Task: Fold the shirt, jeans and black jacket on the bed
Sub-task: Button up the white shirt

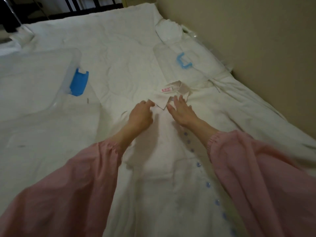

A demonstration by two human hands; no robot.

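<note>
The left hand (141,115) sits at the left point of the collar (172,98), fingers curled down onto the cloth; whether they actually pinch it cannot be told. The right hand (181,111) lies flat just beside it, fingers straight and spread, pressing the cloth below the collar's right side. Both hands are close together but apart, and both arms wear loose pink sleeves (256,168). Under them the white shirt (159,177) lies front up on the bed (111,40), collar away from the person, a red label (166,89) inside it and blue buttons (198,164) running down its front. A clear lid with a blue latch (79,82) lies to the left, and a clear container with a pale blue handle (183,61) lies beyond the collar near the wall (256,40)
</note>
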